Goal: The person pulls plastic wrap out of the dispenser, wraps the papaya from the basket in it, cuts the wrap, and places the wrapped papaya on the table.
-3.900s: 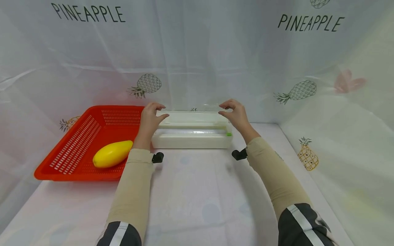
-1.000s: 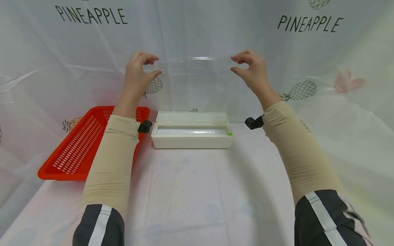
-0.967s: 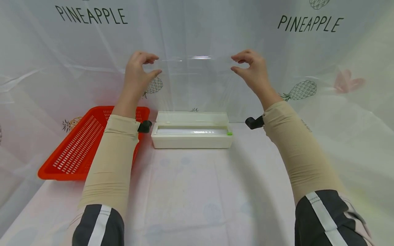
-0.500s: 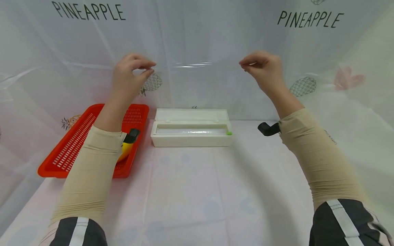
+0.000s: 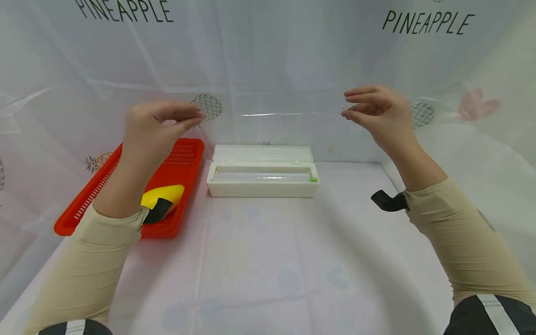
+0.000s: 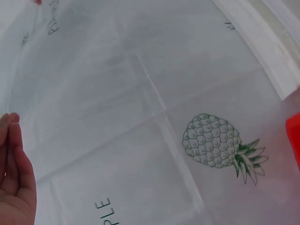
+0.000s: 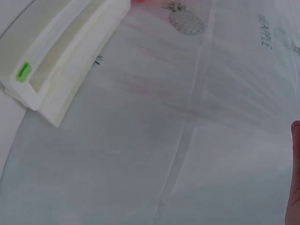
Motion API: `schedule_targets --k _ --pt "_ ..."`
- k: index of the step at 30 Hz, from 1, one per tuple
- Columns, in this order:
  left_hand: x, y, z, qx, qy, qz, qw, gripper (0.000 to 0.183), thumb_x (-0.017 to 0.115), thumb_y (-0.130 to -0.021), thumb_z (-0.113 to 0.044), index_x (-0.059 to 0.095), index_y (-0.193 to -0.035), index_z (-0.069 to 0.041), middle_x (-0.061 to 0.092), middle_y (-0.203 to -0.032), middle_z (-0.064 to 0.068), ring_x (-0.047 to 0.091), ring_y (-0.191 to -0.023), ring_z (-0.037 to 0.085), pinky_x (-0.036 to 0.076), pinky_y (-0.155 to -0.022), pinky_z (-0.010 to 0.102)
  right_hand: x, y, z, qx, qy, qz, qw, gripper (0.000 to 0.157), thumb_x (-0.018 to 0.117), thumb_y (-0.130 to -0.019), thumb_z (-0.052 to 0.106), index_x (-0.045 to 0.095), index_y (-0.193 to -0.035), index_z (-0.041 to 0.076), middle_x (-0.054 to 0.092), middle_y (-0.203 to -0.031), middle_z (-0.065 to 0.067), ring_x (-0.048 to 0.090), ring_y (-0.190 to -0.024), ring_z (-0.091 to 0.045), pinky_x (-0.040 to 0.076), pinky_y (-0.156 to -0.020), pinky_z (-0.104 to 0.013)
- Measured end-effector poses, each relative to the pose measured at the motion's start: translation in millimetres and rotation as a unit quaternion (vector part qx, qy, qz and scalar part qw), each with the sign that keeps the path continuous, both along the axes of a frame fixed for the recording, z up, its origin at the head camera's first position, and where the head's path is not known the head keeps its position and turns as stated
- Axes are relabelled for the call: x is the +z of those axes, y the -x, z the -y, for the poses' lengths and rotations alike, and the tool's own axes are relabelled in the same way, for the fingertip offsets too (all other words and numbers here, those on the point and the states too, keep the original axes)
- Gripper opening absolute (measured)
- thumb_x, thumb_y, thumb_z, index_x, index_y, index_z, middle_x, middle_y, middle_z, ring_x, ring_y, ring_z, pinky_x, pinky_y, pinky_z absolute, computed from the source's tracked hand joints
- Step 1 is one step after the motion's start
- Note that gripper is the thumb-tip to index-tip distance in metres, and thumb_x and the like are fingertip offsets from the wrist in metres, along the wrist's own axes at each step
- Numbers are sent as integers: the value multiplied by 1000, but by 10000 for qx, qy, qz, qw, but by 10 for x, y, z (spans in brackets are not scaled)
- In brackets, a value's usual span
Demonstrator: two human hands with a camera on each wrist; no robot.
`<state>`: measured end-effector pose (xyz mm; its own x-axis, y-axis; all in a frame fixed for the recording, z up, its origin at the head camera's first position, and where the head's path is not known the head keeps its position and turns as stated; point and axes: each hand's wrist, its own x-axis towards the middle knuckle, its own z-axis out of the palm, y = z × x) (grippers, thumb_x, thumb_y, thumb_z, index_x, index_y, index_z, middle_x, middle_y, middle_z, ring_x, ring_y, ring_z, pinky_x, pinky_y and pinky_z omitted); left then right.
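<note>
A sheet of clear cling film (image 5: 268,114) is stretched between both hands, above and in front of the white dispenser box. Its near edge shows as a bright line in the head view. My left hand (image 5: 157,125) pinches one corner between thumb and fingertips, above the red basket. On the other side my right hand (image 5: 383,114) pinches the opposite corner with the thumb, its upper fingers spread apart. The dispenser box (image 5: 264,189) stands at the back of the table with its lid (image 5: 264,152) raised, a film roll inside and a green slider (image 5: 314,179) at its right end.
A red plastic basket (image 5: 190,160) stands left of the dispenser, partly behind the left forearm. In it lies a smooth yellow oval thing (image 5: 167,193), partly covered by the black wrist camera. A pineapple-printed sheet hangs behind the table (image 5: 259,260).
From near the box, both hands have risen with the film, moved apart, then come lower and nearer. The film is now wider. The right fingers closed, then the upper ones spread again.
</note>
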<state>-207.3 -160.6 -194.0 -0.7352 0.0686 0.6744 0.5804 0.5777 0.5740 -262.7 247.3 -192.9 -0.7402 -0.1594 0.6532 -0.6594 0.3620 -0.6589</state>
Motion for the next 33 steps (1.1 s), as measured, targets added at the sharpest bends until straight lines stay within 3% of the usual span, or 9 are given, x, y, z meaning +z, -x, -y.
schedule_targets --k 2,5,9,13,18,21,25,28,33 --pt "-12 -85 14 91 342 -262 9990 18 77 -83 -9 78 -101 -11 74 -96 4 63 -88 -9 48 -79 11 -16 -75 -20 -224 -235 -34 9995 21 77 -78 -7 74 -99 -5 68 -109 -2 68 -81 -9 52 -74 -16" --pt "-40 -192 45 -8 812 -853 9930 18 79 -80 -3 79 -97 -8 74 -92 5 60 -86 -14 46 -77 9 -44 -197 -49 -164 -234 36 9996 13 77 -77 -8 75 -90 -8 69 -104 -2 65 -82 -12 51 -71 -16" --pt "-93 -336 98 -350 1057 -1321 9850 21 81 -72 8 79 -89 -4 74 -85 6 59 -84 -12 44 -75 9 -104 -334 -102 753 350 58 9965 7 74 -75 -18 70 -80 -15 71 -95 -10 62 -89 -22 50 -79 -20" --pt "-166 -500 154 -745 1051 -1114 9854 26 82 -65 14 79 -82 -6 73 -84 5 61 -88 -9 46 -78 9 -212 -445 -183 1987 664 -65 9778 10 66 -72 -29 66 -79 -21 72 -91 -16 64 -93 -27 46 -94 -28" --pt "-267 -684 227 -963 1366 -580 9842 33 86 -62 10 79 -82 -15 74 -92 -2 62 -95 -8 45 -82 8 -363 -568 -267 3049 643 -82 9502 10 65 -74 -28 66 -80 -20 71 -92 -20 67 -92 -29 51 -89 -30" --pt "-325 -744 284 -1365 1416 -392 9797 33 85 -64 7 79 -84 -18 73 -90 -6 63 -93 -5 46 -81 8 -448 -625 -278 3651 652 24 9287 10 67 -75 -25 67 -83 -19 70 -95 -25 67 -97 -32 53 -86 -32" --pt "-448 -757 368 -2305 1588 -479 9588 4 76 -85 -23 77 -84 -19 71 -90 -7 64 -93 2 47 -82 10 -570 -689 -299 4249 397 408 9034 16 65 -78 -24 68 -90 -15 68 -103 -27 66 -104 -33 53 -82 -28" --pt "-571 -762 405 -2877 1770 -461 9401 24 62 -92 -42 75 -85 -23 68 -92 -8 61 -92 6 47 -84 11 -664 -730 -327 4482 120 800 8903 26 61 -77 -28 69 -96 -10 68 -106 -25 65 -106 -32 52 -79 -25" --pt "-728 -833 406 -3415 1928 230 9196 7 76 -84 -24 72 -89 -25 66 -88 -10 60 -83 7 49 -77 12 -837 -769 -360 4742 -289 1298 8703 47 55 -72 -35 70 -102 -4 70 -106 -21 67 -102 -30 54 -79 -28"
